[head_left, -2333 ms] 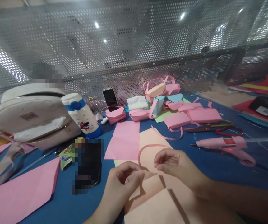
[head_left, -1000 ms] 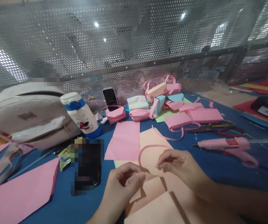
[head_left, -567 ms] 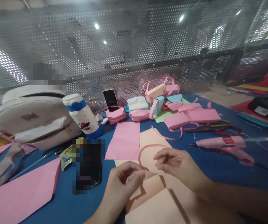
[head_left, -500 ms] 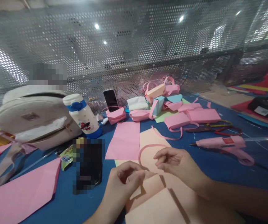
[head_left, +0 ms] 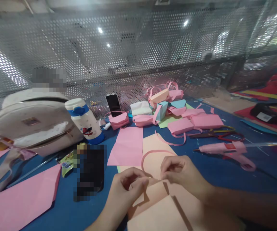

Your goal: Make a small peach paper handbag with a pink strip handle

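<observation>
A folded peach paper piece [head_left: 156,211] stands at the bottom centre, on a flat peach sheet [head_left: 153,144]. At its upper left edge my left hand [head_left: 131,186] pinches the paper between thumb and fingers. My right hand [head_left: 180,170] is at its upper right corner, thumb and fingertips closed together by the edge; what lies between them is too small to make out. A curved pink paper strip [head_left: 148,155] arcs behind both hands.
A pink glue gun [head_left: 227,149] and scissors [head_left: 213,133] lie at the right. Small pink paper bags [head_left: 180,126] are at the back. A bottle [head_left: 85,122], backpack [head_left: 39,122] and dark phone [head_left: 92,170] stand or lie left. A pink sheet [head_left: 129,146] lies behind.
My right hand has come down to the paper's edge, and its fingers have closed. My left hand keeps its hold. The view has shifted slightly.
</observation>
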Action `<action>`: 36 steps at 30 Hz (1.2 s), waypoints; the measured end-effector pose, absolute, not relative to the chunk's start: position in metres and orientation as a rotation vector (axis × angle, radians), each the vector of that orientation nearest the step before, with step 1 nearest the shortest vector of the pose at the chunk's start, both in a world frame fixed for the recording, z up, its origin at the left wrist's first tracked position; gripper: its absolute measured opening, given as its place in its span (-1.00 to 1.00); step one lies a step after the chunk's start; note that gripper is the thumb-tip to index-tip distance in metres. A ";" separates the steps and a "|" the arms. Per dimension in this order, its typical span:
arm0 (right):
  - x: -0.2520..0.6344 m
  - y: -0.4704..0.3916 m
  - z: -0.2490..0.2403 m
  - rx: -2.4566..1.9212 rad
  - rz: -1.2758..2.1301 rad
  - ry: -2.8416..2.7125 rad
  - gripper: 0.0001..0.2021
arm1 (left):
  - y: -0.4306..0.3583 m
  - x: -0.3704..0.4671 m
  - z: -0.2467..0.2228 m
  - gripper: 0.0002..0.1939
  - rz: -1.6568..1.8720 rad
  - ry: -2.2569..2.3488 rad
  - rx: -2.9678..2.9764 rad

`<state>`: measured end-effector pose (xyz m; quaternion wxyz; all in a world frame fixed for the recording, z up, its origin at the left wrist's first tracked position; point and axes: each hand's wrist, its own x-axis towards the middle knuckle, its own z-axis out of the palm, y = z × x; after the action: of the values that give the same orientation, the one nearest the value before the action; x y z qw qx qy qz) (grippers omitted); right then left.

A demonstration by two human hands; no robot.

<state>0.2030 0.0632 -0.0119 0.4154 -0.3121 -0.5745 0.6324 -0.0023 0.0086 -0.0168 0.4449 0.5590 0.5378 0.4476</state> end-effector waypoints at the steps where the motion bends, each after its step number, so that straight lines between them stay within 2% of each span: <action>1: 0.203 0.063 -0.012 -0.770 1.580 -1.458 -0.79 | 0.009 -0.002 -0.017 -0.81 1.108 1.342 1.390; 8: 0.201 0.062 -0.005 -0.637 1.533 -1.507 -0.99 | 0.011 0.007 -0.007 -0.79 1.099 1.299 1.393; 18: 0.202 0.060 -0.008 -0.721 1.597 -1.450 -0.84 | 0.007 0.012 -0.014 -0.82 1.125 1.308 1.386; 25: 0.201 0.058 -0.007 -0.708 1.584 -1.535 -0.93 | 0.006 0.011 -0.017 -0.81 1.097 1.309 1.411; 30: 0.202 0.060 -0.006 -0.690 1.443 -1.646 -0.97 | 0.006 0.010 -0.017 -0.82 1.084 1.302 1.432; 36: 0.204 0.062 -0.005 -0.601 1.183 -1.830 -0.89 | 0.007 0.012 -0.018 -0.83 1.091 1.333 1.445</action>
<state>0.2042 0.0622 -0.0054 0.4262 -0.2404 -0.7324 0.4735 0.0119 0.0067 -0.0182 0.4321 0.5796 0.5346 0.4377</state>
